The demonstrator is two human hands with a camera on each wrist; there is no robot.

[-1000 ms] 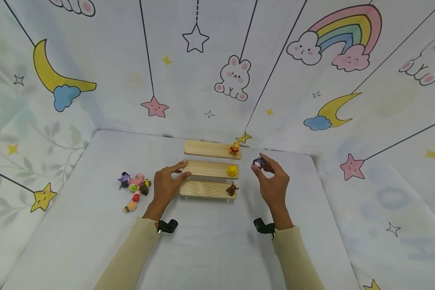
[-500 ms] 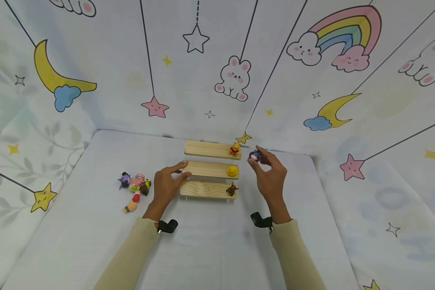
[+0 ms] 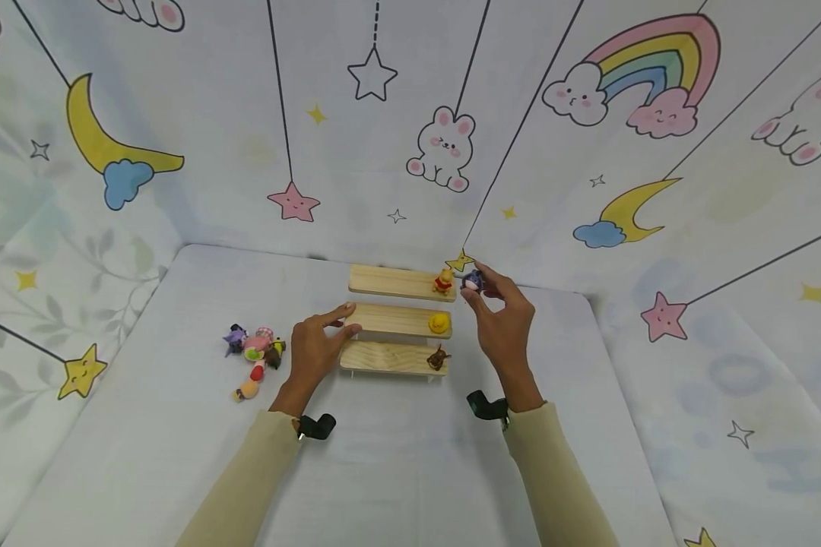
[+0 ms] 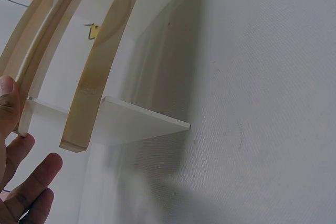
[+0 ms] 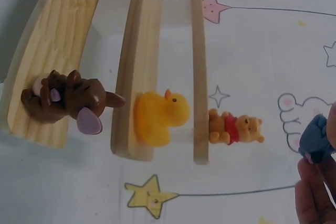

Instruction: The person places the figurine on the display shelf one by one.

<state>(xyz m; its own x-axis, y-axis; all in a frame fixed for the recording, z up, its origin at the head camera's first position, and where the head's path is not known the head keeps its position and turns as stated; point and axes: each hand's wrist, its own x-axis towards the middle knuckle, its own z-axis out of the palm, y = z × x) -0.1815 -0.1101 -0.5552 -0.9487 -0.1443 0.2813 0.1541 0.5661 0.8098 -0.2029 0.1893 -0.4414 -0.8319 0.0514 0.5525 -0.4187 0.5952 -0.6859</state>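
Note:
A three-tier shelf stand has a top plank [image 3: 390, 281], a middle plank [image 3: 390, 317] and a bottom plank [image 3: 383, 357] on white supports [image 4: 149, 119]. My left hand [image 3: 312, 346] grips the middle plank's left end, thumb above and a finger beneath. Between thumb and fingers, my right hand [image 3: 509, 323] pinches a small dark blue figurine [image 3: 473, 281], raised just right of the top plank. Seated at the planks' right ends are a bear figurine in a red shirt [image 5: 233, 128] on top, a yellow duck [image 5: 160, 119] in the middle and a brown kangaroo-like figurine [image 5: 79, 100] below.
Left of the stand, several small figurines lie in a cluster, among them a purple one [image 3: 234, 339] and a pink one [image 3: 255, 348]. The white-covered table [image 3: 410, 463] meets a patterned cloth backdrop [image 3: 362, 190] right behind the stand.
My right hand has moved left and toward the back with the blue figurine, bringing it close to the top plank's right end. The left hand stays at the middle plank.

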